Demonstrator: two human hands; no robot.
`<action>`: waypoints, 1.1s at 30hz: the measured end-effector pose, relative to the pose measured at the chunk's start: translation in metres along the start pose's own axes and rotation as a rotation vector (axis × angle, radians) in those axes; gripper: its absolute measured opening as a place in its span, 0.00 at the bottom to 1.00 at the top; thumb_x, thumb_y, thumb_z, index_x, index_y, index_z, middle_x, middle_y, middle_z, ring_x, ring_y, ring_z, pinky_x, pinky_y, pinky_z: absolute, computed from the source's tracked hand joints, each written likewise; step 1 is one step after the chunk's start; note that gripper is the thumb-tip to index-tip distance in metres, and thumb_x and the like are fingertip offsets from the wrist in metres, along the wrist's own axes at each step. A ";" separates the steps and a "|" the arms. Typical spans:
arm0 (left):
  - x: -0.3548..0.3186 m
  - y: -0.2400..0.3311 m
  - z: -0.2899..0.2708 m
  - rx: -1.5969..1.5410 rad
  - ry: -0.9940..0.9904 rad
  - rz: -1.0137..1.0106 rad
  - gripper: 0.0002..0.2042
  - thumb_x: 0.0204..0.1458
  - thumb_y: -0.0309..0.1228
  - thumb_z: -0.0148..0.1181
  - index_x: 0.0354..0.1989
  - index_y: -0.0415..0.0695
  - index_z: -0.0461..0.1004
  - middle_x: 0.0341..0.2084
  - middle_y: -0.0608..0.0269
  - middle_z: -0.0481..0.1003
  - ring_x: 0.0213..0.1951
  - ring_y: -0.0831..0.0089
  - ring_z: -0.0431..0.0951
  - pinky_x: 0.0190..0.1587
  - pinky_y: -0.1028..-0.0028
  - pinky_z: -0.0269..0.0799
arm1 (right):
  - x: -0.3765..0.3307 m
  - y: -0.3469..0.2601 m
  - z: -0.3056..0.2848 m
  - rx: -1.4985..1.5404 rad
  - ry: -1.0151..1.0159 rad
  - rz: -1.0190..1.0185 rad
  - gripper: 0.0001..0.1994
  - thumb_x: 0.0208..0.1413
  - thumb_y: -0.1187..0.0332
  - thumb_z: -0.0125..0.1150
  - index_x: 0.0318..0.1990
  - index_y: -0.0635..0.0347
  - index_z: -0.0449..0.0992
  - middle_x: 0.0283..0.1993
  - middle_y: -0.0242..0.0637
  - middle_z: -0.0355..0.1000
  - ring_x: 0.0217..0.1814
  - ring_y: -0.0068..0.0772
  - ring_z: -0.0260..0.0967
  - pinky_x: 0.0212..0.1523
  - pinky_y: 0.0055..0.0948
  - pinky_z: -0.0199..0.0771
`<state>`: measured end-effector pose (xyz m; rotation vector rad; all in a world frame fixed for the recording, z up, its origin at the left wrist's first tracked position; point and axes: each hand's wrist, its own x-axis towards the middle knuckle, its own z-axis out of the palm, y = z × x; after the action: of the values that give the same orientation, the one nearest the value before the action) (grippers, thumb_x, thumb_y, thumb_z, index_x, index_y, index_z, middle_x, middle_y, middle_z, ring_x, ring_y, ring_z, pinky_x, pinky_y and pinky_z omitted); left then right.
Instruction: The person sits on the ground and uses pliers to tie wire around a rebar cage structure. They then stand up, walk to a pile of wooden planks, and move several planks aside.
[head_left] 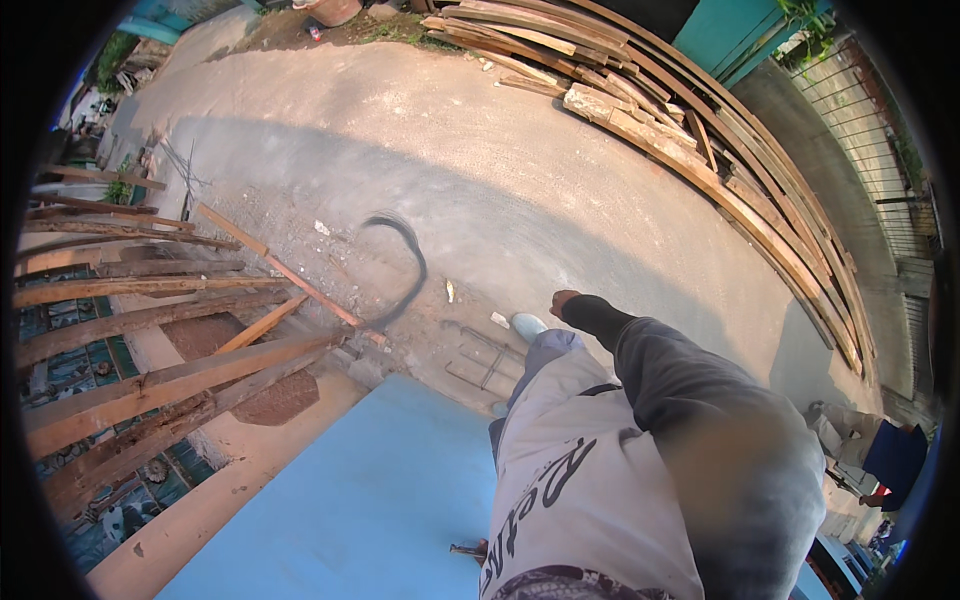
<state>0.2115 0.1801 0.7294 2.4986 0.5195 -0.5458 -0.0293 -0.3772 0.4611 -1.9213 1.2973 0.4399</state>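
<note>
A small dark metal tool (464,550) is jutting over a smooth blue panel (330,500) at the lower edge, beside the person's left hand (483,548). The pale, lettered shirt (580,490) is hiding most of that hand, leaving it impossible to tell whether the fingers are gripping the tool. The right hand (563,302) is reaching forward from a dark cuff (598,320) and grey sleeve, appearing above the concrete ground (480,180) near a pale shoe (527,325); its fingers are showing too small to tell whether they are closing or opening. Just beyond the panel, a thin metal frame (485,362) is lying on the ground near the feet, and a curved bundle of black wire (417,270) is stretching out farther ahead. Rough wooden beams (150,395) are fanning out at left, near a slim reddish pole (310,287). Across the concrete, a long stack of timber (690,150) is lying partly in sunlight, while another person in navy and beige clothing (890,460) is appearing near the right rim.
</note>
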 end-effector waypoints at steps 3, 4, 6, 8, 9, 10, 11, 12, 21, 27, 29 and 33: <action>0.016 0.007 0.007 0.045 -0.093 0.044 0.16 0.56 0.39 0.59 0.29 0.36 0.74 0.21 0.57 0.74 0.22 0.68 0.72 0.26 0.68 0.68 | -0.016 -0.025 0.000 0.095 -0.021 0.093 0.19 0.53 0.53 0.56 0.43 0.58 0.80 0.47 0.46 0.77 0.53 0.50 0.73 0.53 0.44 0.72; 0.020 0.007 0.007 0.052 -0.120 0.055 0.16 0.56 0.39 0.59 0.28 0.36 0.74 0.21 0.57 0.74 0.22 0.68 0.72 0.26 0.68 0.68 | -0.024 -0.045 -0.006 0.134 -0.037 0.136 0.19 0.53 0.54 0.56 0.43 0.58 0.80 0.47 0.46 0.77 0.53 0.49 0.73 0.53 0.43 0.72; 0.033 0.013 0.016 0.083 -0.205 0.102 0.16 0.56 0.39 0.58 0.28 0.36 0.74 0.21 0.57 0.75 0.22 0.68 0.72 0.26 0.68 0.68 | -0.045 -0.056 -0.017 0.164 -0.054 0.181 0.19 0.52 0.54 0.57 0.44 0.56 0.80 0.47 0.45 0.78 0.52 0.49 0.74 0.53 0.43 0.72; 0.047 0.020 0.027 0.099 -0.280 0.150 0.16 0.56 0.39 0.58 0.27 0.36 0.74 0.21 0.57 0.75 0.22 0.68 0.72 0.26 0.68 0.68 | -0.063 -0.060 -0.021 0.196 -0.044 0.230 0.18 0.52 0.54 0.57 0.44 0.55 0.80 0.46 0.45 0.78 0.52 0.48 0.74 0.53 0.43 0.72; 0.053 0.022 0.029 0.110 -0.312 0.177 0.16 0.56 0.39 0.57 0.27 0.36 0.74 0.20 0.58 0.75 0.22 0.68 0.72 0.26 0.67 0.68 | -0.074 -0.063 -0.020 0.214 -0.033 0.259 0.18 0.52 0.54 0.57 0.43 0.55 0.80 0.46 0.45 0.78 0.52 0.48 0.74 0.53 0.43 0.73; 0.060 0.028 0.036 0.121 -0.354 0.205 0.16 0.56 0.39 0.57 0.26 0.36 0.74 0.20 0.58 0.75 0.21 0.68 0.72 0.26 0.67 0.68 | -0.083 -0.053 -0.014 0.233 -0.016 0.300 0.18 0.52 0.54 0.57 0.43 0.55 0.80 0.46 0.45 0.78 0.52 0.49 0.74 0.53 0.43 0.73; 0.067 0.032 0.041 0.139 -0.395 0.233 0.16 0.56 0.39 0.57 0.26 0.36 0.74 0.20 0.58 0.75 0.21 0.68 0.72 0.26 0.67 0.68 | -0.093 -0.043 -0.010 0.223 0.006 0.315 0.18 0.52 0.53 0.57 0.44 0.55 0.80 0.46 0.45 0.78 0.52 0.48 0.74 0.53 0.43 0.73; 0.073 0.035 0.041 0.157 -0.426 0.263 0.16 0.56 0.39 0.56 0.26 0.36 0.74 0.20 0.58 0.75 0.21 0.68 0.72 0.26 0.67 0.67 | -0.104 -0.032 -0.004 0.214 0.026 0.331 0.18 0.52 0.53 0.57 0.44 0.55 0.80 0.46 0.45 0.78 0.52 0.48 0.74 0.53 0.43 0.73; 0.154 0.024 0.043 0.120 -0.622 0.320 0.18 0.56 0.39 0.55 0.23 0.35 0.73 0.19 0.58 0.75 0.22 0.69 0.71 0.26 0.67 0.66 | -0.192 0.002 0.071 0.263 0.103 0.472 0.19 0.51 0.53 0.58 0.44 0.54 0.80 0.48 0.44 0.78 0.53 0.48 0.74 0.54 0.44 0.73; 0.184 0.013 0.043 0.146 -0.649 0.314 0.17 0.56 0.39 0.55 0.24 0.35 0.73 0.19 0.58 0.74 0.22 0.69 0.72 0.26 0.66 0.67 | -0.216 -0.018 0.106 0.294 0.080 0.543 0.17 0.49 0.55 0.59 0.43 0.51 0.81 0.47 0.43 0.78 0.52 0.47 0.75 0.52 0.42 0.75; 0.183 0.016 0.051 0.171 -0.671 0.339 0.17 0.56 0.38 0.55 0.24 0.35 0.73 0.19 0.58 0.74 0.22 0.69 0.72 0.26 0.66 0.68 | -0.220 -0.019 0.113 0.335 0.110 0.507 0.17 0.49 0.55 0.59 0.43 0.51 0.81 0.47 0.43 0.78 0.51 0.46 0.75 0.52 0.42 0.75; 0.180 0.022 0.057 0.214 -0.697 0.372 0.16 0.56 0.37 0.55 0.25 0.36 0.72 0.19 0.58 0.73 0.22 0.68 0.72 0.25 0.65 0.69 | -0.218 -0.034 0.106 0.267 0.051 0.541 0.18 0.49 0.54 0.59 0.43 0.51 0.82 0.48 0.43 0.78 0.52 0.46 0.75 0.52 0.43 0.75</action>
<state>0.3578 0.1754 0.6086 2.2942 -0.2756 -1.2834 -0.0775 -0.1524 0.5471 -1.3576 1.8128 0.4550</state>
